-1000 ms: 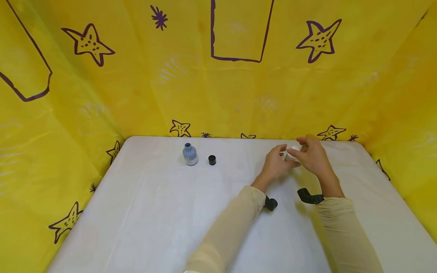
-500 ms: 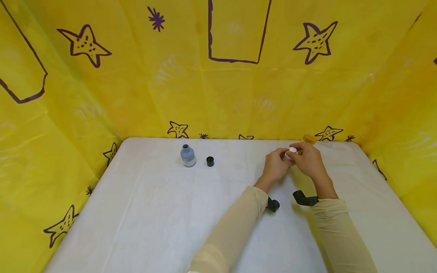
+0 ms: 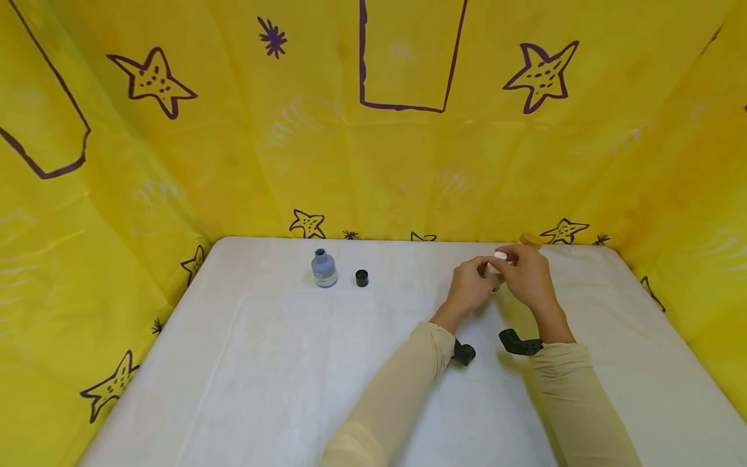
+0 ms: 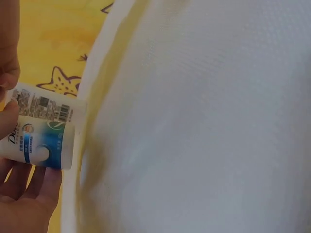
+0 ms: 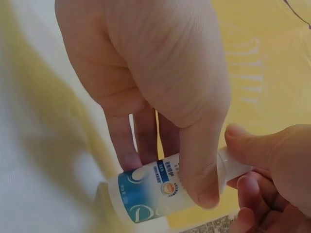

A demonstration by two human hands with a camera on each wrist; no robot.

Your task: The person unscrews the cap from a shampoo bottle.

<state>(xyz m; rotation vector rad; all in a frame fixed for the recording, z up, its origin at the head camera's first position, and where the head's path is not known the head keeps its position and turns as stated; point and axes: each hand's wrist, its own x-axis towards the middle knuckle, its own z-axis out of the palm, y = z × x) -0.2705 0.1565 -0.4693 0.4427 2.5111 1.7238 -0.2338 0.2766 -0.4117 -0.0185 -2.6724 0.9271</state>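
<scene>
In the head view my left hand (image 3: 470,285) and right hand (image 3: 528,275) meet near the table's far right. The left hand grips the body of a small white bottle (image 5: 160,189) with a blue label, thumb on one side, fingers on the other, as the right wrist view shows. At the bottle's other end the right hand pinches the white cap (image 3: 500,255). The left wrist view shows the bottle's printed label (image 4: 43,143) and barcode side. The bottle is tilted. Fingers hide much of the cap, so I cannot tell how it sits on the neck.
A blue-grey bottle (image 3: 323,269) with an uncovered mouth stands at the far left of the white-covered table (image 3: 280,363). A small black cap (image 3: 362,278) lies beside it. Behind the right hand is a yellow round object (image 3: 530,240). Yellow printed cloth (image 3: 233,130) walls the back and sides.
The right hand's fingers were more spread around the white cap one second ago; they have closed on it and moved slightly left and down. The blue-grey bottle and black cap stay put.
</scene>
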